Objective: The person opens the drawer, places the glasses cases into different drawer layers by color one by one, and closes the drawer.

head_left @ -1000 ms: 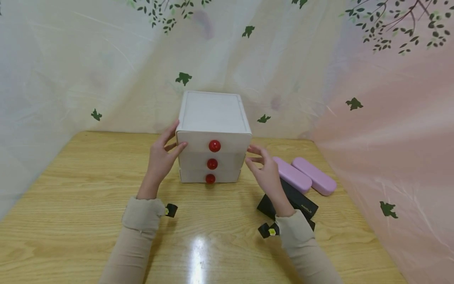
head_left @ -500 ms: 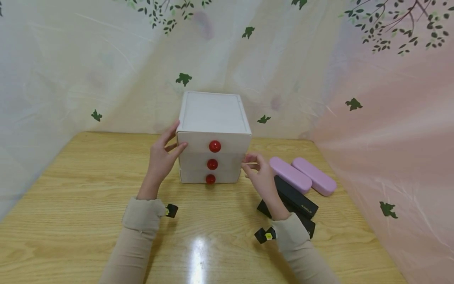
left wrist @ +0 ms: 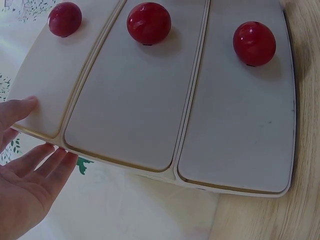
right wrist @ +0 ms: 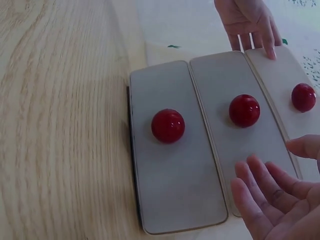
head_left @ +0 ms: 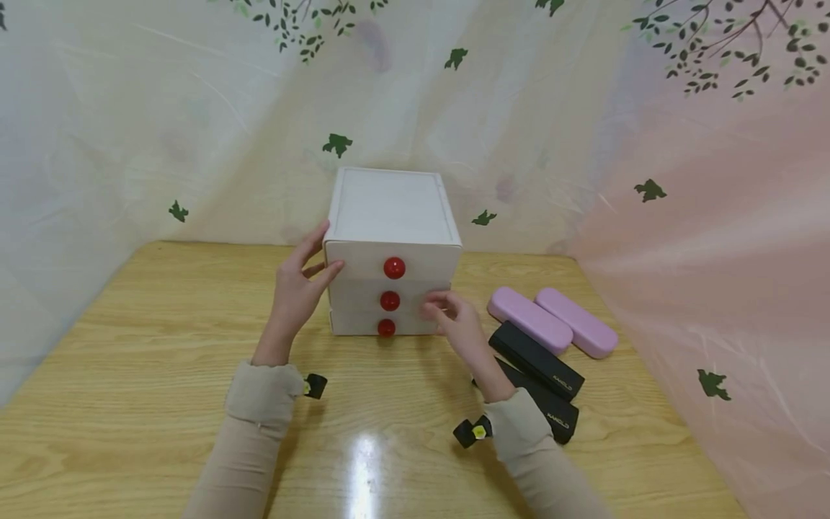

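A white drawer cabinet [head_left: 392, 205] with three drawers stands on the table. Each drawer front bears a round red knob, the top knob [head_left: 394, 268] among them. My left hand [head_left: 295, 299] holds the cabinet's left front edge, thumb on the top drawer's front and fingers along the side; the left wrist view shows this grip too. My right hand [head_left: 459, 326] is in front of the cabinet's lower right part, to the right of the middle knob [right wrist: 244, 110]. In the right wrist view its fingers are loosely bent and hold nothing.
Two lilac oblong cases [head_left: 530, 319] lie side by side to the right of the cabinet. Nearer, partly behind the right forearm, are two black oblong cases [head_left: 538, 360] with lettering. A leaf-printed curtain [head_left: 246, 130] hangs behind the wooden table [head_left: 162, 382].
My right hand has moved left and slightly down, from beside the cabinet's right side to in front of the drawers. The left hand keeps its place, and the cabinet stands as before.
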{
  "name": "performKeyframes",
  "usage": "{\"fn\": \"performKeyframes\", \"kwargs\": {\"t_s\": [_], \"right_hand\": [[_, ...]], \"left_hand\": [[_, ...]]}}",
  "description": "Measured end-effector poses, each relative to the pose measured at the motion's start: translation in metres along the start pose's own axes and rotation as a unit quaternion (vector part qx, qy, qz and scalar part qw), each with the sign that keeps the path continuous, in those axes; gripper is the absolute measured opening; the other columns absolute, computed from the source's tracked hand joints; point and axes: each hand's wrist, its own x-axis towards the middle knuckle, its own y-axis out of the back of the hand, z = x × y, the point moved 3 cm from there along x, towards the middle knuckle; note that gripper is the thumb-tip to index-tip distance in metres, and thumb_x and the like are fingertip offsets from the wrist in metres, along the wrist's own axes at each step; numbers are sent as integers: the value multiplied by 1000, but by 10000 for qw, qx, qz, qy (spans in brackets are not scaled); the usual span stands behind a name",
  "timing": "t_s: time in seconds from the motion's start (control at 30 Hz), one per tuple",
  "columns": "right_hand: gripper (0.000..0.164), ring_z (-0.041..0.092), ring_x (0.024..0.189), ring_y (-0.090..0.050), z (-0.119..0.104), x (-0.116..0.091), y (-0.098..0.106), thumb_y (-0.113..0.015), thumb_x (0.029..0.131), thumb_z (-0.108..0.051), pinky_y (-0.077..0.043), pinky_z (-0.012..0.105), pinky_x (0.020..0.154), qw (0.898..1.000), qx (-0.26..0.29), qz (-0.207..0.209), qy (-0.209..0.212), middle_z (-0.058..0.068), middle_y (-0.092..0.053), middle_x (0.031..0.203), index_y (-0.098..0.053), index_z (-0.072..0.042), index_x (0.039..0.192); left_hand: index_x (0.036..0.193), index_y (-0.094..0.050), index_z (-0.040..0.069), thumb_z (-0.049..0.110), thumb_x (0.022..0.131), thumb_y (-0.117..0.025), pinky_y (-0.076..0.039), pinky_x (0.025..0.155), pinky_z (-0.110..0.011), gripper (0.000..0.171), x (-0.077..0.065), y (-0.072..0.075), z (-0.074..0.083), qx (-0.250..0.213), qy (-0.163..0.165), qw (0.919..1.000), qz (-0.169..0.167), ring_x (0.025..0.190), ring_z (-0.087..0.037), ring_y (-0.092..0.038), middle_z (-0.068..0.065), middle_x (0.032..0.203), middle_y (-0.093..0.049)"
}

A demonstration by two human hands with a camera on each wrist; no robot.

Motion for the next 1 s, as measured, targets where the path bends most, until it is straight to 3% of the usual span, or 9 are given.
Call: {"fn": "performKeyframes", "kwargs": {"t_s": [0.1, 0.53, 1.0], "right_hand": [[34, 33, 108, -64, 1, 1, -4, -53, 100, -25, -58, 50, 85, 9995, 191, -195, -148, 23, -65, 117, -59, 1, 123], [41, 31, 106, -66, 1, 7, -24, -47, 102, -31, -56, 52, 89, 9955, 440, -562, -620, 22, -68, 113, -64, 4, 116], [41, 25, 106, -69, 2, 13, -36, -48, 101, -30, -60, 33, 84, 9759, 1221, -1285, -1274, 21, -68, 119, -59, 1, 126]], "left_hand": [[146, -44, 11, 5, 89, -68, -52, 97, -52, 62, 0, 0, 1, -9, -23, 10000, -3, 130, -33, -50, -14, 147, -48], [147, -43, 10, 3, 89, -67, -51, 99, -52, 63, 1, -1, 3, -46, 90, 9999, -17, 132, -32, -49, -14, 147, -48], [146, -44, 9, 2, 89, -67, -51, 98, -52, 61, 0, -1, 1, -84, 78, 9999, 13, 131, -32, -50, -15, 146, -49]]}}
